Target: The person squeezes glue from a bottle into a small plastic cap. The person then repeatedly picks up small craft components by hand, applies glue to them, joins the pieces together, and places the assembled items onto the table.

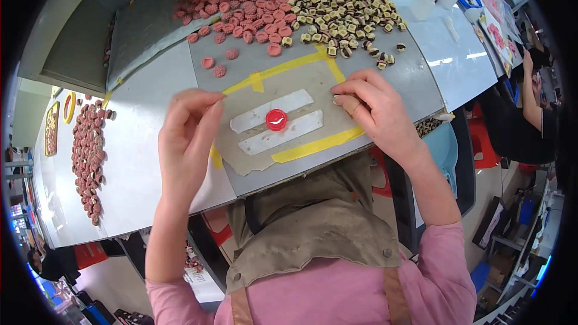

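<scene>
Near the frame's centre, a red cap point(276, 120) was flanked almost evenly by left hand point(188, 125) and right hand point(374, 107), both pinched; anything gripped couldn't be discerned.

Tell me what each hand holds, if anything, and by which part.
It cannot be told: neither the left hand nor the right hand clearly shows a held item. The red round piece lies between the hands, touched by neither.

L hand point(191, 125) & R hand point(378, 111), fingers bent, at opp. sides of yellow-taped mat point(289, 81); grip unclear. Red disc point(276, 120) w/ white mark sits mid-mat, overlapping 2 white strips point(292, 102). Pink pcs point(265, 21) & cream/dark pcs point(346, 15) piled behind.
</scene>
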A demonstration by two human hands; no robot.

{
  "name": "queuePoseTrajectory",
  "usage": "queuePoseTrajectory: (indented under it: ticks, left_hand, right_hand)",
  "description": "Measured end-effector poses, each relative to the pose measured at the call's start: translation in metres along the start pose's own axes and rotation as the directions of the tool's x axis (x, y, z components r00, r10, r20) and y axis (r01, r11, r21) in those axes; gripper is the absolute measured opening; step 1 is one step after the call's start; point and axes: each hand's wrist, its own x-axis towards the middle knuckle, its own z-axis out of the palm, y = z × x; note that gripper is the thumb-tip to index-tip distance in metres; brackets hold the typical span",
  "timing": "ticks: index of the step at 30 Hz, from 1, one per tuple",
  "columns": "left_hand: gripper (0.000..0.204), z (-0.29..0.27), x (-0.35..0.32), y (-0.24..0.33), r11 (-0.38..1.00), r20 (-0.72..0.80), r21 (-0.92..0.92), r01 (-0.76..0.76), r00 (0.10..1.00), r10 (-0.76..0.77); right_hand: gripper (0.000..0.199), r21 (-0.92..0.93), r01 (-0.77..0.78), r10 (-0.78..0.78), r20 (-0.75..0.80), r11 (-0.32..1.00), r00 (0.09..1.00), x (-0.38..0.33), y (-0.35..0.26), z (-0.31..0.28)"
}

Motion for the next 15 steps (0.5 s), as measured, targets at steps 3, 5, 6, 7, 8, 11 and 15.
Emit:
queuePoseTrajectory:
  ticks: [3, 5, 6, 7, 8, 11, 15]
  left_hand:
    - [0.015, 0.002, -0.027, 0.003, 0.785, 0.078, -0.523, 0.333, 0.935, -0.345]
    - [0.017, 0.009, -0.039, 0.004, 0.653, 0.142, -0.657, 0.376, 0.913, -0.382]
    - [0.018, 0.011, -0.043, 0.002, 0.586, 0.167, -0.719, 0.374, 0.911, -0.377]
    - [0.024, 0.012, -0.047, 0.0, 0.547, 0.191, -0.738, 0.395, 0.9, -0.391]
    - [0.024, 0.014, -0.048, 0.001, 0.547, 0.176, -0.742, 0.388, 0.9, -0.399]
    - [0.038, 0.016, -0.045, -0.001, 0.335, 0.219, -0.872, 0.356, 0.897, -0.384]
    - [0.039, 0.007, -0.05, -0.001, 0.343, 0.245, -0.852, 0.395, 0.881, -0.406]
  right_hand:
    - [0.018, -0.047, 0.0, 0.001, 0.024, 0.999, 1.0, 0.002, -0.006, 0.0]
    - [0.018, -0.069, 0.005, -0.002, 0.051, 0.998, 0.999, 0.004, -0.015, -0.002]
    - [0.017, -0.038, 0.004, -0.001, 0.082, 0.999, 0.997, 0.006, -0.021, -0.004]
    - [0.017, -0.004, 0.003, -0.002, 0.114, 1.0, 0.993, 0.007, -0.024, -0.004]
    - [0.017, 0.001, 0.013, -0.013, 0.127, 1.0, 0.992, 0.008, -0.024, -0.003]
    - [0.017, -0.155, 0.169, -0.14, 0.181, 0.973, 0.973, 0.011, -0.023, -0.002]
    - [0.016, -0.217, 0.145, -0.099, 0.209, 0.965, 0.973, 0.011, -0.036, 0.005]
